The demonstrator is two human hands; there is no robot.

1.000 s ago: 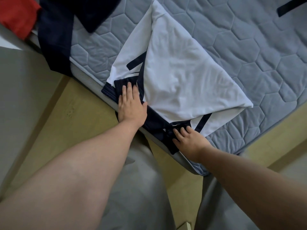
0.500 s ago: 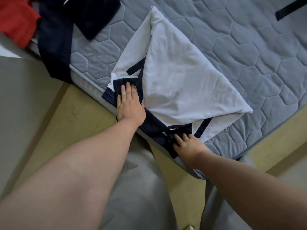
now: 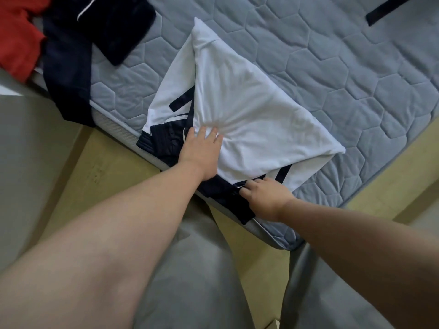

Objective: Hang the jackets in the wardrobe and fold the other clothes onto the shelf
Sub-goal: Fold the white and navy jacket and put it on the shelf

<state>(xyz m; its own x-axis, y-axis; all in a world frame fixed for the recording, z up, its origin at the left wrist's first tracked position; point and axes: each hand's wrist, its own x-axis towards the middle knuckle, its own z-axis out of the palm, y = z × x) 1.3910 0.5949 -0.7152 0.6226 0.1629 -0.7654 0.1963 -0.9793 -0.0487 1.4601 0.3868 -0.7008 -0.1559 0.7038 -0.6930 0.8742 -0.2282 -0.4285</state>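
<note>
- White shirt (image 3: pixel 249 110) with dark trim lies part-folded on the grey mattress (image 3: pixel 356 91), near its front edge, 1 white panel turned over the rest.
- Left hand (image 3: pixel 202 150) is flat, fingers spread, palm down. Fingertips sit on the white panel; the heel of the hand is over the dark trim. No grip, just pressing. Creases fan out from the fingertips, so it looks like it is pinning or smoothing the fold to stop it sliding.
- Right hand (image 3: pixel 263 198) is at the shirt's near corner, fingers curled onto the dark hem just beside the white edge. Looks like a pinch on the hem, but the fingertips are tucked under, so cannot tell for sure how tight.
- Likely reason for the split: 1 hand anchors, the other tidies or pulls the hem straight for the next fold.
- Beyond the left fingertips, well apart: a dark garment (image 3: pixel 90 43) draped over the mattress edge and a red garment (image 3: pixel 16 43) at the corner, both unfolded.
- Far beyond the right fingers, a dark strap (image 3: pixel 384 10) lies on the mattress.
- Wardrobe and shelf not in view.
- Judgement: folding of this shirt is mid-way; at least 2 more garments are left.
- Risk: hem hangs at the mattress edge, could slip off.
</note>
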